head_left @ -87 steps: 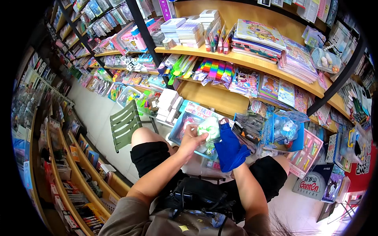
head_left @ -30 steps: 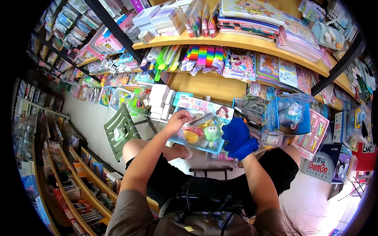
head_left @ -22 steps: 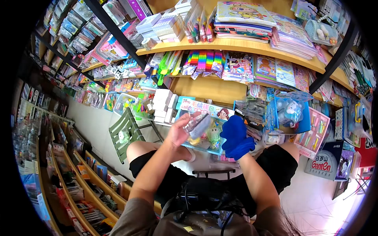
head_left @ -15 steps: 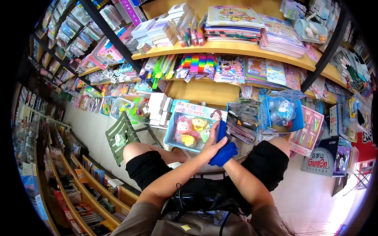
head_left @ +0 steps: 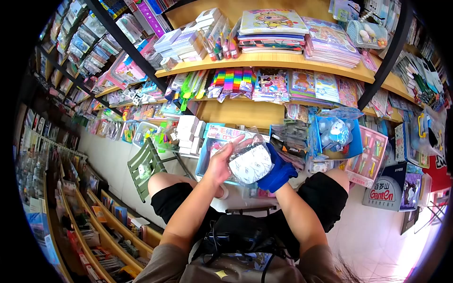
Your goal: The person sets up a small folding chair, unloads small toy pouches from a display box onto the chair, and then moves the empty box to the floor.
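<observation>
Right, my left grip sits loosely closed on a wrapped white pouch above the blue box; my blue-covered right grip touches it, closure unclear.

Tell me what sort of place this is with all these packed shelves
It looks like a small shop, probably selling stationery and toys: picture-covered books are stacked on a wooden shelf, packaged goods line the left side, and a printed display box sits near the middle.

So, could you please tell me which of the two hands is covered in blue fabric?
The right hand is the one in blue fabric; the left hand, across the wrapped white item, is bare.
</observation>
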The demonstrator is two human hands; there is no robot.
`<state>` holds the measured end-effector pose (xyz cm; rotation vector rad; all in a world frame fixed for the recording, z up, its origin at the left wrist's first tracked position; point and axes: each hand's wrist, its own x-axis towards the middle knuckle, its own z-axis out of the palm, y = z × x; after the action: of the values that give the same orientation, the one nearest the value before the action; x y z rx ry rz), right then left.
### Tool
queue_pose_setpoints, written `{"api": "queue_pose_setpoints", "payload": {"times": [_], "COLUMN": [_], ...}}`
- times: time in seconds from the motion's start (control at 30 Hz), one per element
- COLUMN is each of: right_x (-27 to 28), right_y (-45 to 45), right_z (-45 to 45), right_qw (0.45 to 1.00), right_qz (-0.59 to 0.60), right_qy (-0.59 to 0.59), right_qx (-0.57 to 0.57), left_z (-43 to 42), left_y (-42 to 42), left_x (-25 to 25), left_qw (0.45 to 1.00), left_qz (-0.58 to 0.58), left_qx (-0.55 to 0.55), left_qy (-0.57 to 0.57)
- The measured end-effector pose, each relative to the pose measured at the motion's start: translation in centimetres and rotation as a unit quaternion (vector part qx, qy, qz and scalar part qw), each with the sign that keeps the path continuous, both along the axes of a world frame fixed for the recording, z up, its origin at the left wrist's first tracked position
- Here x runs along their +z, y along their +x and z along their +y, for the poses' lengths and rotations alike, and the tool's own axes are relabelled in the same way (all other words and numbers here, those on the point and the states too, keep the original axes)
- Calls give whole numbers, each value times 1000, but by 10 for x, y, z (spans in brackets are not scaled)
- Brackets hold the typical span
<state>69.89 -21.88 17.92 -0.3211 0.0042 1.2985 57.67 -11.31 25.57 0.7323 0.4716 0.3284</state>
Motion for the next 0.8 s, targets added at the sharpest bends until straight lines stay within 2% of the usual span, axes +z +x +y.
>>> {"api": "queue_pose_setpoints", "payload": {"times": [0.1, 0.13, 0.17, 0.2, 0.23, 0.3, 0.37, 0.43, 0.5, 0.57, 0.67, 0.73, 0.77, 0.8], "right_x": [52, 72, 61, 48, 36, 29, 29, 30, 31, 30, 31, 33, 34, 36], "right_y": [-3, -6, -8, -10, -9, -8, -12, -16, -16, -16, -9, -6, -5, -5], "right_z": [0, -8, -3, 5, 7, 9, 9, 9, 5, 2, -4, -6, -7, -9], "right_qw": [986, 989, 990, 990, 990, 987, 985, 985, 984, 981, 971, 955, 928, 877], "right_qz": [144, 123, 99, 75, 43, -19, -61, -101, -138, -170, -228, -293, -371, -478], "right_qy": [31, -1, 13, 26, 64, 119, 127, 111, 89, 71, 35, 12, -8, -34], "right_qx": [72, 80, 97, 114, 115, 109, 96, 87, 74, 64, 54, 44, 38, 26], "left_z": [13, 15, 14, 7, 5, -16, -44, -70, -71, -64, -53, -48, -46, -44], "left_y": [3, 4, 7, 11, 13, 12, 8, 11, 8, 1, -13, -20, -22, -24], "left_x": [-24, -29, -31, -31, -44, -21, -17, -19, -31, -33, -24, -17, -16, -24], "left_qw": [967, 936, 896, 810, 771, 596, 582, 532, 592, 570, 567, 523, 500, 491], "left_qz": [118, 151, 183, 244, 234, 225, 197, 225, 198, 166, 113, 127, 133, 126], "left_qx": [92, 125, 155, 238, 311, 309, 96, -93, -97, -137, -195, -227, -243, -202], "left_qy": [205, 291, 374, 476, 504, 706, 783, 811, 776, 793, 792, 812, 820, 838]}}
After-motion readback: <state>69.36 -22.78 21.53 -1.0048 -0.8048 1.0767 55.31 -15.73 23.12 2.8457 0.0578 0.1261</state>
